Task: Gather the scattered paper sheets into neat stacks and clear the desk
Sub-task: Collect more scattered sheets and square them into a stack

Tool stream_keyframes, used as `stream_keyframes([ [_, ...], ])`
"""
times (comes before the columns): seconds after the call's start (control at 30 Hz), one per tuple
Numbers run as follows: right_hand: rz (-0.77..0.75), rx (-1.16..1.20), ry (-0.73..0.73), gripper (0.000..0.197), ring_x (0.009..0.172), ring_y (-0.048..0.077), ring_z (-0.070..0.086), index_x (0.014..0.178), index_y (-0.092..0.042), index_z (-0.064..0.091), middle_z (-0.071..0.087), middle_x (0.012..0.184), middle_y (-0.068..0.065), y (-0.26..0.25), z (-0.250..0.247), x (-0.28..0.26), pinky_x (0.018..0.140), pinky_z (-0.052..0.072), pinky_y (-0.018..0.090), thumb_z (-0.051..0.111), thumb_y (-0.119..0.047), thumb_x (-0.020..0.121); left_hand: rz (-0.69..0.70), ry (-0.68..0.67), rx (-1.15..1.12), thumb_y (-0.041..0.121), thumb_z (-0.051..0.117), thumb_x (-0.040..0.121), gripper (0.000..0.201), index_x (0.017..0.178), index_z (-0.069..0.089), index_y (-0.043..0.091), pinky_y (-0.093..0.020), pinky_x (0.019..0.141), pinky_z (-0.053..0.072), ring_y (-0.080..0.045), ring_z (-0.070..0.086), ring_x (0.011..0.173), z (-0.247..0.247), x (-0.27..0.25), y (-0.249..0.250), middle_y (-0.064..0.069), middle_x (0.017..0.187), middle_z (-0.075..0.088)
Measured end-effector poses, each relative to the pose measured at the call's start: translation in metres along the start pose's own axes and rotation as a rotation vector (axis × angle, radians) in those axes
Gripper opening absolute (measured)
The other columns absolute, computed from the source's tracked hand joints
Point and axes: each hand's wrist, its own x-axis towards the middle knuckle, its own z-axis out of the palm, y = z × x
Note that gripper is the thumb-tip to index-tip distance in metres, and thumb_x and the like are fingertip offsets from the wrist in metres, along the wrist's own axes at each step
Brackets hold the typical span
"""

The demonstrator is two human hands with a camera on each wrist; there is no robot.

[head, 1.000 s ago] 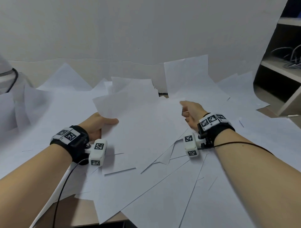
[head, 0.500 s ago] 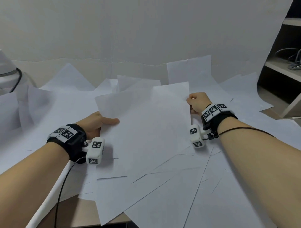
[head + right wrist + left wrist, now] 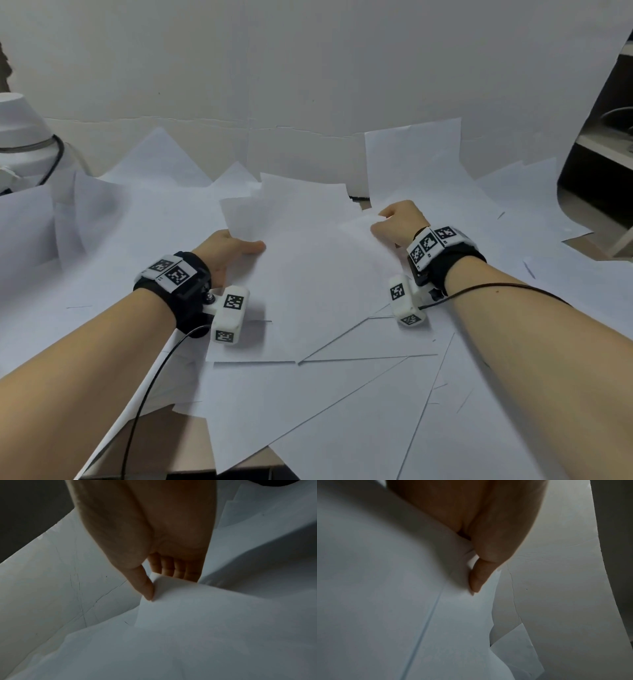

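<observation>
Two bare hands over a desk buried in white paper sheets; loose sheets too many and too overlapped to count.

Left hand (image 3: pixel 226 250): thumb lies on top of the gathered sheets (image 3: pixel 308 267) at their left edge, fingers hidden underneath. Left wrist view shows the thumb (image 3: pixel 481 572) pressed down on the paper (image 3: pixel 402 588). Gripping the bundle.

Right hand (image 3: pixel 399 222): pinches the far right corner of the same bundle. Right wrist view shows the thumb (image 3: pixel 145 586) on top of the corner and four fingers (image 3: pixel 171 566) curled behind it; corner of the sheet (image 3: pixel 164 588) lifted off the layer below.

Bundle sits mid-desk between both hands, several sheets, edges not yet squared; exact number cannot be told.

Scattered sheets (image 3: pixel 342 411) fan out toward the near edge; one strip of bare brown desk (image 3: pixel 178 442) shows at lower left. One sheet (image 3: pixel 411 161) leans up against the wall behind.

One white rounded object (image 3: pixel 20 137) at far left, one dark shelf unit (image 3: pixel 603 164) at far right. One tagged wrist camera on each wrist, two in all.
</observation>
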Motion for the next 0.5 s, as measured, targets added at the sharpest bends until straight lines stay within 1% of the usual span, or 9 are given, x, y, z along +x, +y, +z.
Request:
stream_keyframes([
  [0.03,-0.005,-0.002,-0.035,0.027,0.087,0.028,0.069,0.102,-0.001,0.068,0.071,0.099,0.016,0.0,-0.002,-0.003,0.087,0.058,0.04,0.07,-0.014,0.079,0.001,0.004,-0.006,0.013,0.082,0.08,0.04,0.117,0.069,0.003,-0.06,0.099,0.049,-0.042,0.07,0.101,0.001,0.0,-0.001,-0.022,0.114,0.073],
  [0.07,-0.018,0.007,-0.06,0.024,0.09,0.03,0.07,0.1,-0.004,0.068,0.071,0.097,0.012,-0.002,-0.004,-0.006,0.086,0.058,0.04,0.073,-0.012,0.078,-0.001,0.001,-0.013,0.011,0.079,0.084,0.037,0.118,0.068,0.001,-0.058,0.099,0.051,-0.04,0.07,0.098,0.0,0.004,-0.002,-0.023,0.116,0.072],
  [0.13,-0.068,-0.01,-0.065,0.012,0.073,0.03,0.063,0.075,-0.012,0.061,0.06,0.075,0.005,-0.007,-0.009,-0.01,0.069,0.056,0.032,0.072,-0.007,0.078,-0.027,-0.014,-0.014,0.009,0.077,0.086,0.037,0.12,0.067,-0.001,-0.054,0.096,0.053,-0.036,0.069,0.095,0.002,0.002,0.0,-0.025,0.118,0.07],
  [0.17,-0.098,-0.032,-0.048,0.022,0.066,0.027,0.054,0.066,-0.015,0.053,0.05,0.067,0.004,-0.009,-0.012,-0.011,0.061,0.047,0.027,0.068,-0.005,0.078,-0.034,-0.013,-0.016,0.01,0.076,0.086,0.038,0.121,0.067,-0.001,-0.049,0.093,0.055,-0.034,0.07,0.092,0.001,0.002,0.001,-0.025,0.116,0.071],
  [0.2,-0.141,-0.054,-0.029,0.023,0.066,0.023,0.049,0.064,-0.015,0.05,0.048,0.066,0.003,-0.013,-0.014,-0.013,0.06,0.041,0.026,0.065,-0.006,0.078,-0.049,-0.015,-0.03,0.013,0.075,0.088,0.038,0.122,0.066,-0.001,-0.044,0.086,0.056,-0.031,0.071,0.086,0.0,0.003,0.002,-0.024,0.111,0.073],
  [0.27,-0.234,-0.06,-0.045,0.006,0.071,0.021,0.053,0.077,-0.013,0.059,0.059,0.075,0.005,-0.023,-0.019,-0.021,0.066,0.044,0.029,0.061,-0.013,0.083,-0.103,-0.029,-0.096,0.024,0.074,0.09,0.038,0.122,0.067,0.006,-0.038,0.078,0.055,-0.029,0.071,0.079,0.0,0.003,0.005,-0.016,0.102,0.075],
  [0.33,-0.319,-0.022,-0.042,0.01,0.075,0.02,0.058,0.095,-0.013,0.063,0.066,0.087,0.009,-0.035,-0.025,-0.027,0.071,0.047,0.03,0.059,-0.02,0.088,-0.143,-0.051,-0.138,0.031,0.072,0.09,0.036,0.12,0.066,0.011,-0.041,0.079,0.057,-0.032,0.072,0.083,0.001,0.002,0.009,-0.015,0.107,0.074],
  [0.43,-0.364,0.033,0.113,0.011,0.079,0.023,0.058,0.099,-0.016,0.06,0.065,0.096,0.007,-0.049,-0.034,-0.032,0.069,0.044,0.028,0.055,-0.023,0.092,-0.192,-0.021,-0.156,0.028,0.067,0.094,0.029,0.117,0.067,0.01,-0.039,0.068,0.061,-0.031,0.072,0.078,0.004,0.007,0.01,-0.013,0.1,0.074],
  [0.5,-0.371,0.014,0.19,0.009,0.08,0.023,0.057,0.1,-0.016,0.058,0.063,0.102,0.008,-0.055,-0.039,-0.035,0.063,0.04,0.026,0.053,-0.022,0.094,-0.195,0.004,-0.095,0.027,0.08,0.08,0.048,0.121,0.066,0.006,-0.048,0.086,0.058,-0.035,0.072,0.093,0.002,0.012,0.009,-0.015,0.11,0.072],
])
